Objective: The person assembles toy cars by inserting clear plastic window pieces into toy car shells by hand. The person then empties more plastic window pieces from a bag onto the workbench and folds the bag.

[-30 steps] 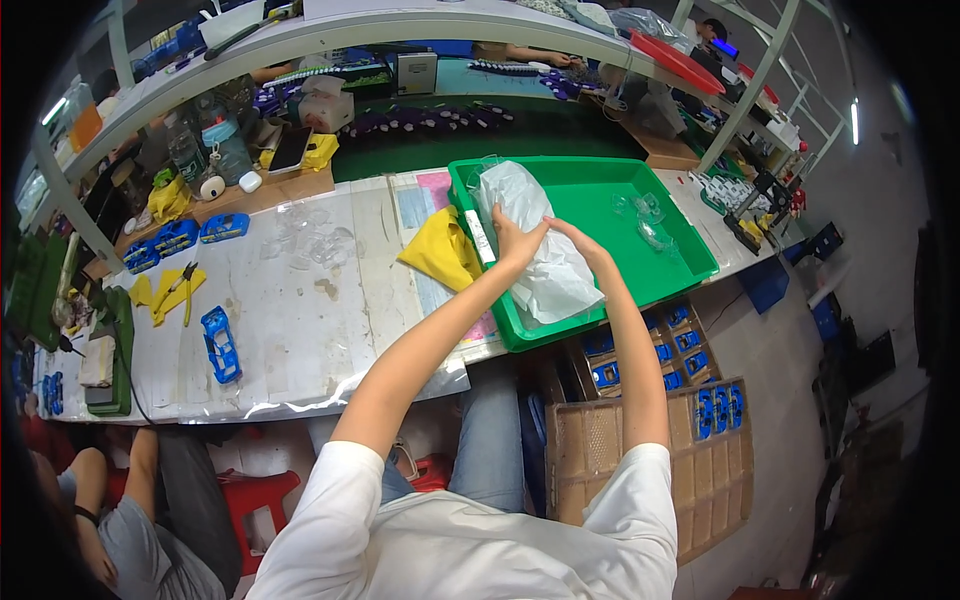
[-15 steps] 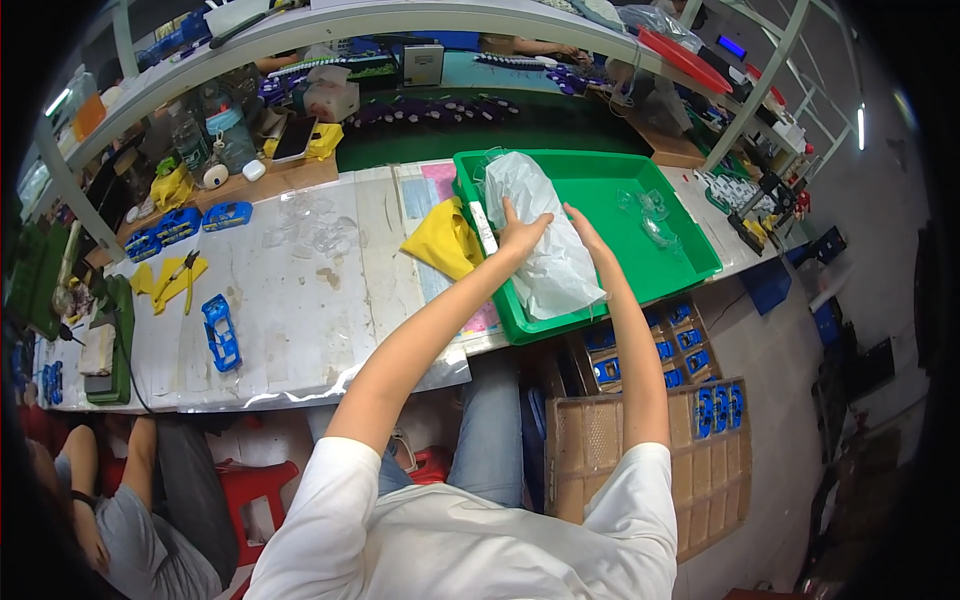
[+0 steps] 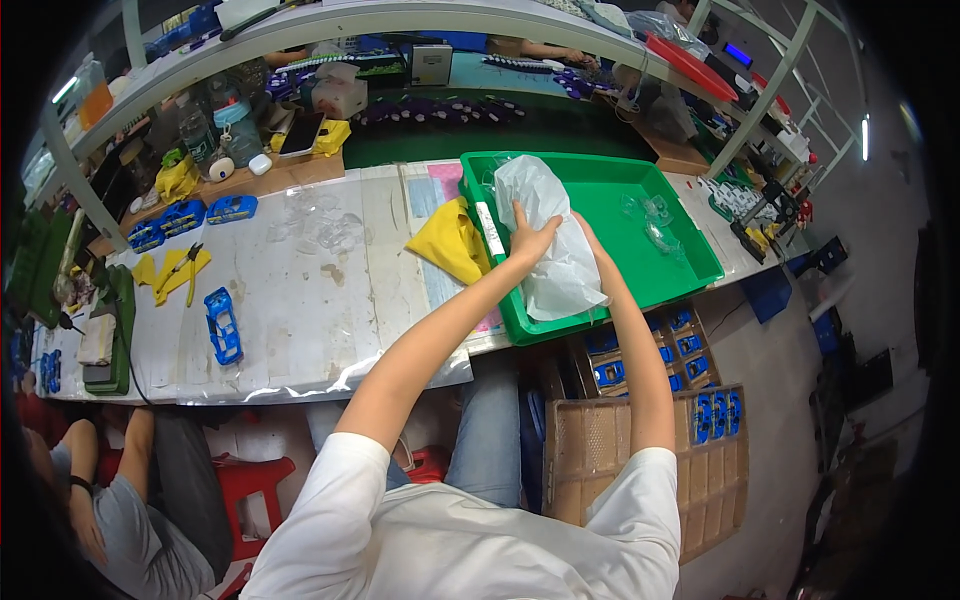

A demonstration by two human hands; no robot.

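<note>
A crumpled white plastic bag is between my hands, over the left part of a green plastic tray. My left hand lies on the bag's upper left side, thumb and fingers pressed into it. Along the bag's right side is my right hand, its fingers partly hidden behind the plastic. Whatever the bag contains is hidden. Several clear plastic pieces lie in the tray's right part. A yellow cloth sits against its left edge.
On the table are a blue toy car body, yellow-handled pliers and loose clear pieces. Boxes with blue car bodies stand below, at right. A shelf beam crosses overhead. Another person's arm is at lower left.
My right hand has slid further behind the bag, hiding more of its fingers. The bag looks more bunched between my hands. My view has shifted slightly.
</note>
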